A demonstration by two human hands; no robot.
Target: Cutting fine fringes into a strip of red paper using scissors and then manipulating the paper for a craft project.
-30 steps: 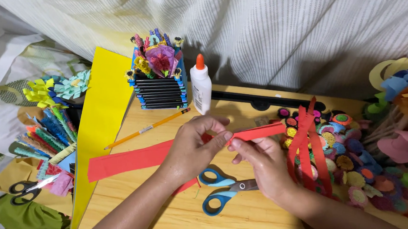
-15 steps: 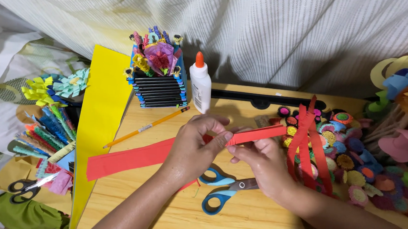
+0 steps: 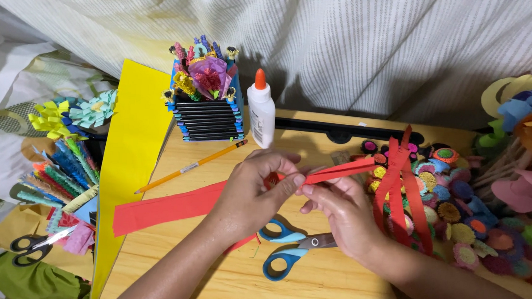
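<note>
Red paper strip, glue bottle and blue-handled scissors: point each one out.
red paper strip (image 3: 170,208), head view, on the flat part left of the hands.
glue bottle (image 3: 260,115), head view, on the white body.
blue-handled scissors (image 3: 283,262), head view, on the lower blue handle loop.

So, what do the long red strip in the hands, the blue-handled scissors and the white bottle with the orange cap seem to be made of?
Long red strip: probably matte craft paper; thin, flat, creased where left hand and right hand pinch it.
Blue-handled scissors: glossy plastic handles, grey blades, likely metal.
White bottle with orange cap: smooth, opaque, apparently plastic.
</note>
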